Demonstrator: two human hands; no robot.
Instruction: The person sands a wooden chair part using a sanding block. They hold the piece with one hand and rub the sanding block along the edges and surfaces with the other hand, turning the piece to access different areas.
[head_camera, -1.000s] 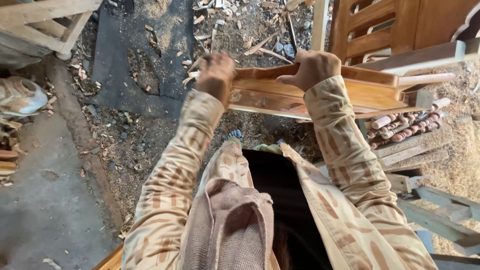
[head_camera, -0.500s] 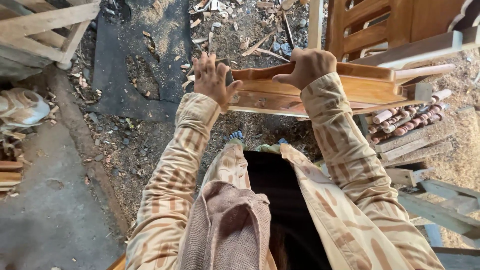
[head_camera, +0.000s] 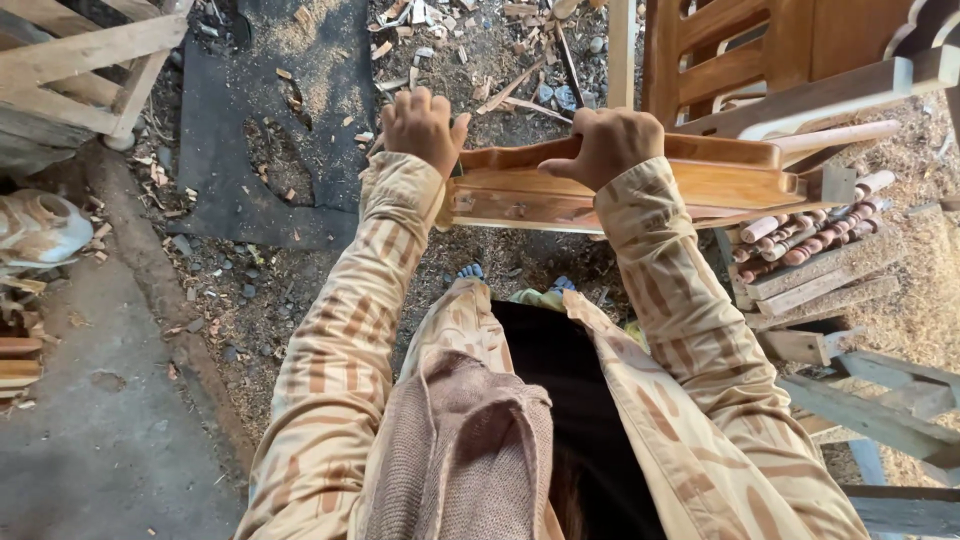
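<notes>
Both hands grip a varnished wooden frame held out level in front of the person, above ground littered with wood chips. The left hand rests on its left end, fingers close together and curled over the far edge. The right hand has its fingers clamped around the top rail. A stack of turned wooden spindles lies just beside the frame's right end

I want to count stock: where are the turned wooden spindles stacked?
In the head view, the turned spindles lie bundled at right on rough planks, just below the varnished wooden frame held by the right hand.
</notes>
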